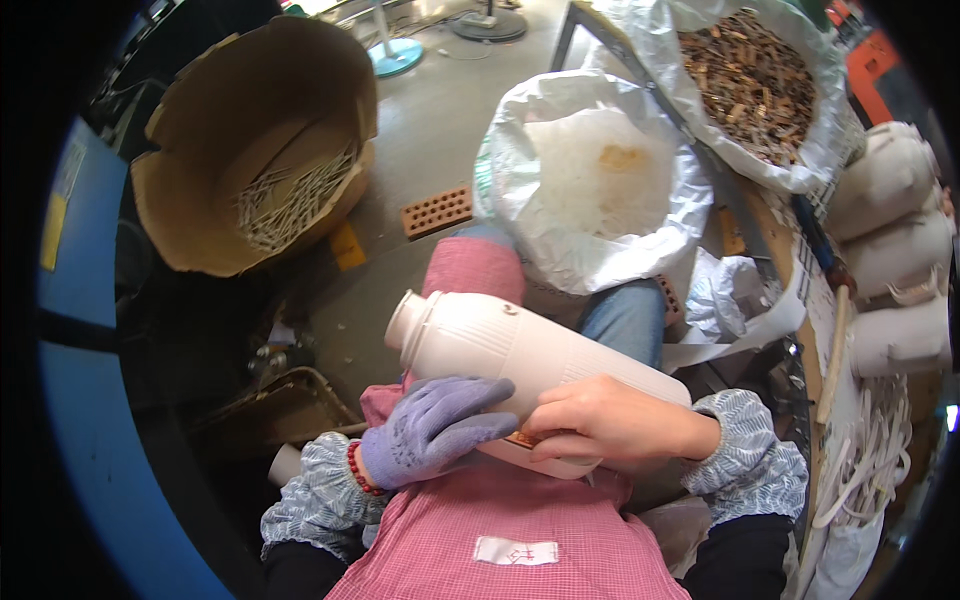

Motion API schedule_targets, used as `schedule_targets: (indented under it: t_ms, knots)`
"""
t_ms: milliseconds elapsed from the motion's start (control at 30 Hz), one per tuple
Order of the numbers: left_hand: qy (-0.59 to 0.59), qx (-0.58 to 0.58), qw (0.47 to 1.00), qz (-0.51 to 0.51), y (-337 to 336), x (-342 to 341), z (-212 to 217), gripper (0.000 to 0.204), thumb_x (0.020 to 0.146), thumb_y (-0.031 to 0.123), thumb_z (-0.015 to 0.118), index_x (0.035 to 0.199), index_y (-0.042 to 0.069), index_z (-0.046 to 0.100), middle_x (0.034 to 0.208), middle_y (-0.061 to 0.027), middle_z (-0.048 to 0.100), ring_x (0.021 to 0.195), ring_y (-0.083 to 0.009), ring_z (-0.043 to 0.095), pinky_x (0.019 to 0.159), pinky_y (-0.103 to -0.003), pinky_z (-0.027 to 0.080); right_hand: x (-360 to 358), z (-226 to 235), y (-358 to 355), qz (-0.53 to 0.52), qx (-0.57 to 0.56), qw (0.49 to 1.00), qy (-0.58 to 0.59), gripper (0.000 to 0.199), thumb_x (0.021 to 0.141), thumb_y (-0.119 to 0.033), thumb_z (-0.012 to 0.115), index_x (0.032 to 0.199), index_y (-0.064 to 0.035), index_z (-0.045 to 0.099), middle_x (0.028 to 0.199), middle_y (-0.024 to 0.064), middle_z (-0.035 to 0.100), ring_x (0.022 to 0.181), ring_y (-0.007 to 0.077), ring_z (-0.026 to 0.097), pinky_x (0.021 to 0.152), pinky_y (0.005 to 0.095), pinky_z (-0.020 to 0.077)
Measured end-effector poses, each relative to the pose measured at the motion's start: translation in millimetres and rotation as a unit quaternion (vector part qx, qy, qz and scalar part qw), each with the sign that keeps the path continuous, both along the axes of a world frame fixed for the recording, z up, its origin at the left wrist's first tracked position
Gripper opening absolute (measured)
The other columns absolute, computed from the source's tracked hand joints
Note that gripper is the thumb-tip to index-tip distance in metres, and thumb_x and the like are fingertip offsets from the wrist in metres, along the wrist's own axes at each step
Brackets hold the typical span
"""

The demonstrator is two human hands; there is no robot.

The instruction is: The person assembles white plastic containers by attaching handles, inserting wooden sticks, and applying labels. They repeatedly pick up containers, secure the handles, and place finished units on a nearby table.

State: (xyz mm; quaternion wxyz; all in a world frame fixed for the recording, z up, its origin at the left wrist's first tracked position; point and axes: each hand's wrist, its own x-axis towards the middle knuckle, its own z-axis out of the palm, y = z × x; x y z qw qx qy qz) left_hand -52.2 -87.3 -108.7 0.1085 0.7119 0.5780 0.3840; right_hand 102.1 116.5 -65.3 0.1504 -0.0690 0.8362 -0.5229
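A white label [540,553] with small marks sits on the pink apron [440,520]. The pale, ribbed, necked cylinder [500,340] lies under the gloved left grip [430,428], whose fingers rest loosely spread, and the curled, bare right grip [590,422]; whether that holds the coppery piece [519,439], I cannot tell. Beyond both grips stands a white sack [690,215].
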Motion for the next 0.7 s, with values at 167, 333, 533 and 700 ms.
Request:
schedule_targets:
  t_ms: [167,333,533,700]
  knots:
    - [0.149,0.029,0.984,-0.096,28.5,-9.2,17.0,0.046,0.072,0.026,0.072,0.113,0.008,0.064,0.109,-0.0072,0.062,0.097,-0.0238,0.063,0.086,-0.036,0.049,16.1,1.4,5.7,-0.043,0.018,0.998,0.032,0.027,0.087,-0.026,0.066,0.101,-0.0026,0.064,0.092,0.0120,0.061,0.087,0.0311,0.062,0.077,0.0369,0.0498]
    - [0.095,0.025,0.995,-0.022,68.8,-0.1,31.6,0.042,0.065,0.033,0.079,0.097,0.010,0.066,0.089,-0.0054,0.063,0.077,-0.0235,0.062,0.070,-0.037,0.047,41.7,-6.5,-6.4,-0.182,0.334,0.882,0.278,0.046,0.073,-0.029,0.073,0.107,-0.0011,0.060,0.074,0.0084,0.056,0.070,0.0232,0.059,0.064,0.0345,0.0488]
    - [-0.136,-0.091,0.982,-0.091,129.8,-14.6,40.0,0.062,0.070,0.019,0.078,0.125,0.004,0.055,0.127,-0.0174,0.053,0.118,-0.0330,0.052,0.101,-0.042,0.039,152.8,20.8,66.4,-0.392,0.113,0.901,0.147,0.040,0.083,-0.027,0.073,0.110,0.0009,0.065,0.093,0.0126,0.069,0.081,0.0229,0.068,0.072,0.0322,0.0525]
    - [-0.330,-0.156,0.930,-0.034,207.3,22.6,-3.5,0.030,0.092,0.016,0.059,0.116,-0.002,0.057,0.114,-0.0133,0.058,0.108,-0.0212,0.055,0.096,-0.031,0.041,194.1,20.4,122.9,-0.430,0.064,0.900,-0.042,0.036,0.088,-0.026,0.070,0.115,-0.0024,0.063,0.094,0.0083,0.069,0.084,0.0145,0.064,0.076,0.0289,0.0506]
